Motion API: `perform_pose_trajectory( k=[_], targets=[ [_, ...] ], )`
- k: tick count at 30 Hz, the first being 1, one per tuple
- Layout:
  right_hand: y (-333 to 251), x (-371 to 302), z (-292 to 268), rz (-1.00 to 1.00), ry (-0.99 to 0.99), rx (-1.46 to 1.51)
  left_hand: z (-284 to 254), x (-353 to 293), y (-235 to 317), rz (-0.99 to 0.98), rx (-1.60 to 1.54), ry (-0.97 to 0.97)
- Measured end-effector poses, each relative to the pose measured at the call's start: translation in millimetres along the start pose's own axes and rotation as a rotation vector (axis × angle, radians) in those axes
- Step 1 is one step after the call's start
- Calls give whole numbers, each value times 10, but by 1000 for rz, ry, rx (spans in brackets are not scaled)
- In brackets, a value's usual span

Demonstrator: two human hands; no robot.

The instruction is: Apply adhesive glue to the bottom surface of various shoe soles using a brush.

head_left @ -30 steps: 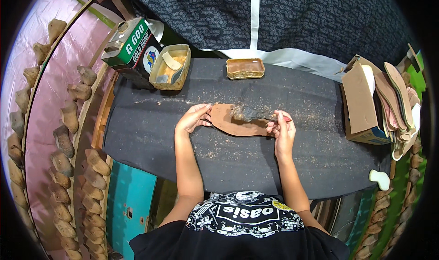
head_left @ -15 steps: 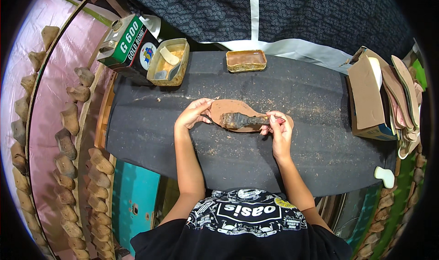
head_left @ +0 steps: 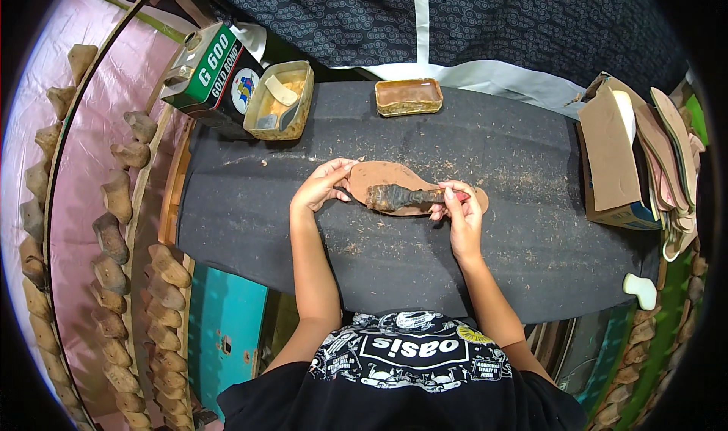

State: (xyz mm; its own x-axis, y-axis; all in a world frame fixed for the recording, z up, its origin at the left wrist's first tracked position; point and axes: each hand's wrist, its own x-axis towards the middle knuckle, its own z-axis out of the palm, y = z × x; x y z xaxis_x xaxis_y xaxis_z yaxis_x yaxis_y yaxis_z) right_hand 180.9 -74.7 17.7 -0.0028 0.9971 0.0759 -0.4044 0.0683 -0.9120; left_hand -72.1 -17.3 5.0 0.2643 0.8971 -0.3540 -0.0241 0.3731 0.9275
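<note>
A brown shoe sole (head_left: 381,175) is held up over the middle of the dark-covered table. Its wide left end is pinched between the thumb and fingers of my left hand (head_left: 324,187). Across the sole lies a brush (head_left: 400,197), its thick head dark and crusted, its red handle end showing at the right. My right hand (head_left: 461,217) is closed round that handle, near the narrow end of the sole. Whether the right fingers also support the sole from below, I cannot tell.
A shallow dish (head_left: 409,98) of brown liquid stands at the back. Far left are a square metal can (head_left: 205,78) and a tub (head_left: 303,116) with flat pieces inside. A cardboard box (head_left: 613,154) of soles stands right. Shavings litter the black cloth (head_left: 523,257); racks of wooden shoe lasts (head_left: 114,241) flank the table.
The brush has shifted very slightly along the sole, with my right hand still on its handle. My left hand keeps its hold on the wide end.
</note>
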Motion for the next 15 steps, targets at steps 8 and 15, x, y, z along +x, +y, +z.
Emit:
perform_pose_trajectory(
  k=[8,15],
  targets=[
    [-64,46,-42,-62,64,-67,-15,11,-7,-12,6,5],
    [-57,41,-52,-48,74,5,-36,30,-37,-21,14,2]
  ],
)
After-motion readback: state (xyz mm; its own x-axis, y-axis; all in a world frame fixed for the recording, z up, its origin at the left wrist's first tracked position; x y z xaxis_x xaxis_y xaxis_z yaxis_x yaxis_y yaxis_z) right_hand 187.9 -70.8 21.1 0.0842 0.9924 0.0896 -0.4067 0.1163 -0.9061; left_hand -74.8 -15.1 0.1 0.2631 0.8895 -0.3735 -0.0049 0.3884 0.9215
